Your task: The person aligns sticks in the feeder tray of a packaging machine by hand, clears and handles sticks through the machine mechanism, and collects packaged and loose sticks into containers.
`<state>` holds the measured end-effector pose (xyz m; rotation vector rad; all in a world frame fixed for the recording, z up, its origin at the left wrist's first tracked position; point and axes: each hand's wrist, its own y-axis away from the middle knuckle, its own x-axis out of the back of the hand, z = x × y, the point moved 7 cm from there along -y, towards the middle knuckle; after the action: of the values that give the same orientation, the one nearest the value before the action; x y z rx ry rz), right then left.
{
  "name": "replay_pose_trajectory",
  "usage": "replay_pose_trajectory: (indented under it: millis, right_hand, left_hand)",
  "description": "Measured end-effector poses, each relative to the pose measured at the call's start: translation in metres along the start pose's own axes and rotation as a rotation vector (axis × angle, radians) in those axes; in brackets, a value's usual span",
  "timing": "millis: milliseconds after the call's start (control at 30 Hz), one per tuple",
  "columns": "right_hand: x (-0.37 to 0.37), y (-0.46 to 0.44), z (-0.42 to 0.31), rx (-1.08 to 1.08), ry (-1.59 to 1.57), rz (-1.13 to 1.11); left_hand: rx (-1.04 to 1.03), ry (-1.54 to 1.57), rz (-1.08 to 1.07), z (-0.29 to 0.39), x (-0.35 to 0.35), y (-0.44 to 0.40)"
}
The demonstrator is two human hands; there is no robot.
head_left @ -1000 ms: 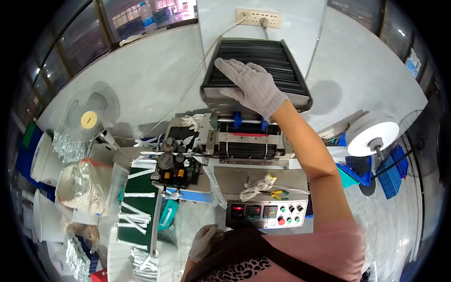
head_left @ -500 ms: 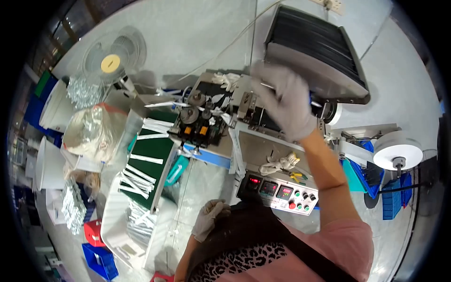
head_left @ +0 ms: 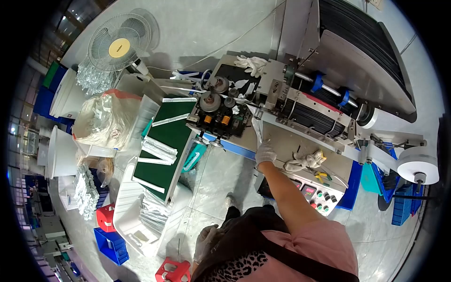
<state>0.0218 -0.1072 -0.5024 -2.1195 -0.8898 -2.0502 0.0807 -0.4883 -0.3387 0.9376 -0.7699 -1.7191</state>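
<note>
My right hand (head_left: 266, 153), in a pale glove, is at the front edge of the machine top, at the lower end of a thin clear strip (head_left: 257, 128). Its fingers are small here, and what they grip is hard to make out. My left hand (head_left: 205, 239), also gloved, is low beside the dark apron with its fingers curled in; nothing shows clearly in it. Left of the strip are the machine's rollers (head_left: 210, 101). A bundled pair of gloves (head_left: 303, 161) lies right of my right hand, above the control panel (head_left: 314, 195).
White wrapped strips (head_left: 159, 150) lie on the green conveyor (head_left: 164, 131), above a white bin (head_left: 126, 221) of more strips. A fan (head_left: 119, 47) stands at upper left. A tray of black strips (head_left: 357, 33) is at upper right. A red stool (head_left: 173, 271) and blue crate (head_left: 111, 246) are on the floor.
My right hand has come down from the black strip tray to the clear strip. The view has swung left and down. My left hand remains low by the apron.
</note>
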Motion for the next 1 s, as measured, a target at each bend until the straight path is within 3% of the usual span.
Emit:
replay_pose_trajectory:
  millis: [33,100,333,467,533,600,633,667,700,733,767,833,867,933,967,1000]
  right_hand:
    - [0.003,0.002,0.001,0.0,0.002,0.001]
    - [-0.002,0.006,0.01,-0.088,-0.117,-0.213]
    - [0.001,0.018,0.025,-0.032,-0.212,-0.25]
    - [-0.051,0.036,0.031,-0.085,-1.252,-0.75]
    - [0.027,0.118,0.006,-0.095,-1.291,-0.946]
    - [0.056,0.177,-0.013,0.123,-1.6,-1.215]
    - [0.084,0.217,-0.024,0.035,-1.724,-1.447]
    - [0.088,0.241,-0.031,0.065,-1.708,-1.538]
    - [0.092,0.257,-0.035,0.099,-1.696,-1.616]
    - [0.099,0.261,-0.035,0.104,-1.708,-1.604]
    - [0.104,0.26,-0.032,0.189,-1.592,-1.49]
    - [0.116,0.255,-0.024,0.269,-1.472,-1.36]
    - [0.13,0.249,-0.022,0.42,-1.383,-1.19]
    - [0.157,0.255,-0.014,0.32,-1.436,-0.994]
    - [0.159,0.257,-0.013,0.327,-1.431,-0.999]
    - [0.16,0.254,-0.005,0.372,-1.175,-0.849]
  left_hand:
    - [0.0,0.002,-0.001,0.001,0.001,-0.001]
    - [-0.002,0.0,-0.031,0.002,0.0,-0.007]
    - [-0.015,-0.306,-0.145,0.029,-0.045,-0.021]
    - [-0.087,-0.473,-0.304,0.016,-0.053,-0.055]
    - [-0.188,-0.516,-0.283,0.024,-0.057,-0.071]
    - [-0.338,-0.478,-0.269,0.047,-0.073,-0.074]
    - [-0.384,-0.409,-0.282,0.063,-0.086,-0.076]
    - [-0.739,-0.856,-0.253,0.09,-0.098,-0.069]
    - [-0.732,-0.779,-0.354,0.107,-0.118,-0.061]
    - [-0.716,-0.7,-0.454,0.123,-0.138,-0.054]
    - [-0.3,-0.093,-0.628,0.126,-0.163,-0.033]
    - [-0.305,-0.072,-0.659,0.131,-0.179,-0.019]
    - [-0.31,-0.094,-0.662,0.13,-0.185,-0.015]
    - [-0.291,-0.072,-0.67,0.119,-0.194,-0.009]
    - [-0.298,-0.069,-0.665,0.111,-0.197,-0.007]
    - [-0.313,-0.123,-0.634,0.102,-0.198,-0.006]
